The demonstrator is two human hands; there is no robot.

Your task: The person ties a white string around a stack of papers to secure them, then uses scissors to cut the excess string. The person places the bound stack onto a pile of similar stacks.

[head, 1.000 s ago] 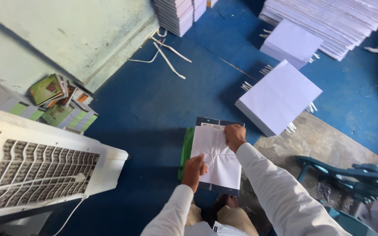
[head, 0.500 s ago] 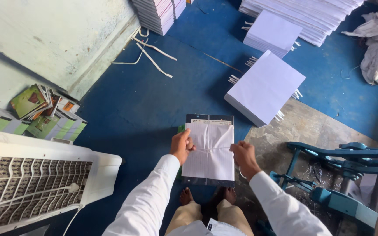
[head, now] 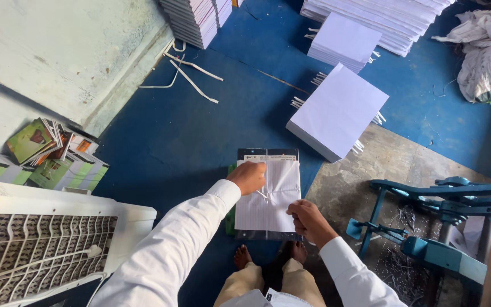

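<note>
The blue floor (head: 200,131) fills most of the view, smooth and painted, with a bare grey concrete patch (head: 382,165) at the right. A pale, stained wall (head: 58,51) runs along the upper left. At the lower left stands a white plastic cooler (head: 41,250) with a slatted grille. A blue metal stitching machine (head: 439,227) stands on the concrete, with small scraps scattered beneath it.

Long stacks of white paper (head: 393,17) line the top edge, and one tall stack of bound books (head: 191,20) stands beside the wall. Two loose white paper stacks lie on the floor: a larger one (head: 339,111), square and tilted, and a smaller one (head: 345,40) behind it. A crumpled white sack (head: 490,51) sits at the upper right. A heap of colourful green booklets (head: 52,156) lies by the wall, and a few white straps (head: 191,71) trail across the floor.

Below the person, a thin pile of ruled sheets (head: 271,199) lies flat on the floor, over a dark cover (head: 267,153) and a green edge (head: 231,219). The top sheet is creased. The left hand (head: 249,176) presses on its upper left corner, fingers curled together. The right hand (head: 308,219) pinches the lower right edge, its grip clamped on the paper. Both arms wear white sleeves, and two bare feet (head: 268,256) show just below the pile.
</note>
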